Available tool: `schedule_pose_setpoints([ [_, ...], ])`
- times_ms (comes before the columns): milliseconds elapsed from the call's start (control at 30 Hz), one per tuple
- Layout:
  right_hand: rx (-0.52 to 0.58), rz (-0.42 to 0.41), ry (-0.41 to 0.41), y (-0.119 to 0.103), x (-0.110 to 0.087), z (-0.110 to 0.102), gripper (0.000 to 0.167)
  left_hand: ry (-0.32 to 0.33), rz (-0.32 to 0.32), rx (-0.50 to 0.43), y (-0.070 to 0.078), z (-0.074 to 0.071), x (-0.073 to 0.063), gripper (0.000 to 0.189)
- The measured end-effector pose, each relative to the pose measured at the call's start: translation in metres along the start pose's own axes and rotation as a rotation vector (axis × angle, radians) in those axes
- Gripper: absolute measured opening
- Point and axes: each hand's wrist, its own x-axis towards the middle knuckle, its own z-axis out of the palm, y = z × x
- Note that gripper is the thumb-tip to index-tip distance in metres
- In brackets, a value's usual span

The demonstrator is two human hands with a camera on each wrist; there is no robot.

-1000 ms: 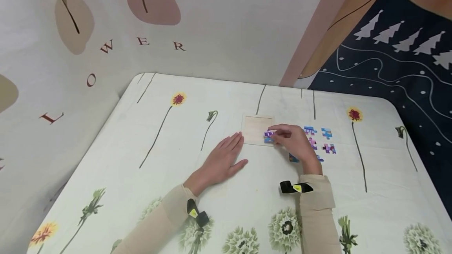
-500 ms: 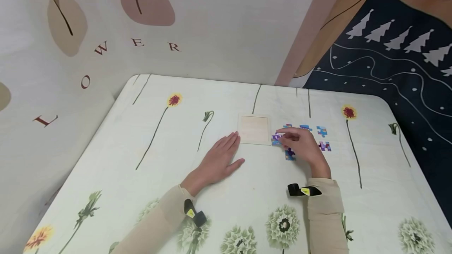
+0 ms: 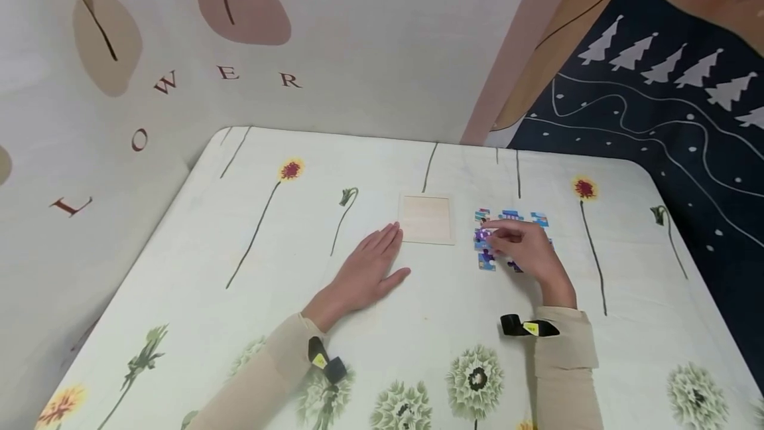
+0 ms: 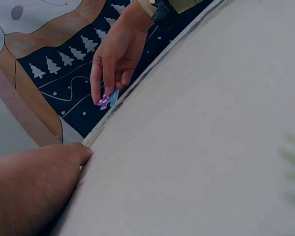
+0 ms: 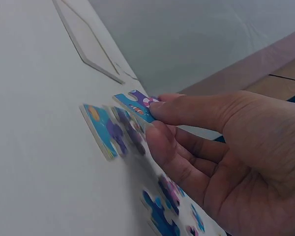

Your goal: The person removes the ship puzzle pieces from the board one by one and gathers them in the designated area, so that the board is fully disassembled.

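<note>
My right hand (image 3: 528,251) pinches a purple and blue jigsaw piece (image 5: 132,105) between thumb and fingers, a little above the table in the right wrist view. Beneath and around it lie several more jigsaw pieces (image 5: 101,130), some hidden by the hand in the head view. My left hand (image 3: 364,267) lies flat, fingers straight, its fingertips at the left edge of a square wooden puzzle tray (image 3: 426,219). The tray's pale inside is bare. In the left wrist view the held piece (image 4: 107,100) hangs below the right hand's fingertips.
A white cloth printed with flowers covers the table (image 3: 382,164). Behind it stands a printed backdrop (image 3: 358,85), with a dark panel (image 3: 656,125) at the right. Each wrist wears a small black camera (image 3: 327,360).
My right hand has carried the jigsaw piece from the tray's lower right corner rightward to above the loose pieces. The left hand stays at the tray's edge. The head view has shifted slightly.
</note>
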Motion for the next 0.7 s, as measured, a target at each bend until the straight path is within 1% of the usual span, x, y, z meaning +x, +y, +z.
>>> schedule_pose_setpoints([
  [200, 0.028, 0.001, -0.002, 0.006, -0.007, -0.014, 0.034, 0.009, 0.01, -0.009, 0.0, -0.002, 0.0, 0.075],
  [400, -0.008, -0.003, 0.022, 0.013, -0.013, -0.025, 0.033, 0.019, 0.01, -0.001, -0.001, -0.003, -0.001, 0.075],
  [567, -0.036, 0.024, 0.037, 0.021, -0.019, -0.034, 0.031, 0.004, 0.005, -0.01, 0.0, -0.003, 0.0, 0.075],
  [700, -0.042, 0.025, 0.046, 0.026, -0.024, -0.041, 0.031, -0.013, -0.002, -0.017, 0.001, -0.003, 0.0, 0.076],
])
